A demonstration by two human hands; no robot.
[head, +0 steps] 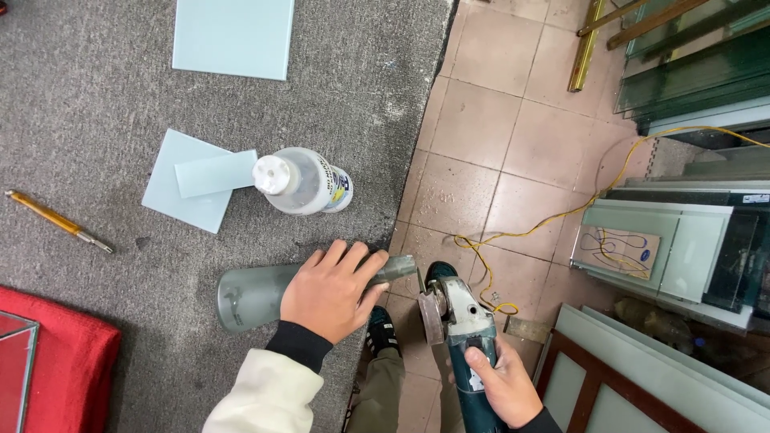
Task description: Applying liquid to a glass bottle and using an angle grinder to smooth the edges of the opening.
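Note:
A frosted glass bottle (pixel 249 295) lies on its side on the grey carpeted table (pixel 96 104), its neck sticking out past the table's edge. My left hand (pixel 333 290) presses down on the bottle's shoulder and neck. My right hand (pixel 501 385) grips the handle of a teal and grey angle grinder (pixel 459 317). The grinder's disc sits right beside the tip of the bottle's neck.
A clear plastic squeeze bottle (pixel 303 181) stands on the table beside pale glass pieces (pixel 186 180), with another glass pane (pixel 233 36) at the far edge. A yellow-handled glass cutter (pixel 58 220) and red cloth (pixel 56 353) lie left. A yellow cord (pixel 561 215) crosses the tiled floor; glass sheets lean right.

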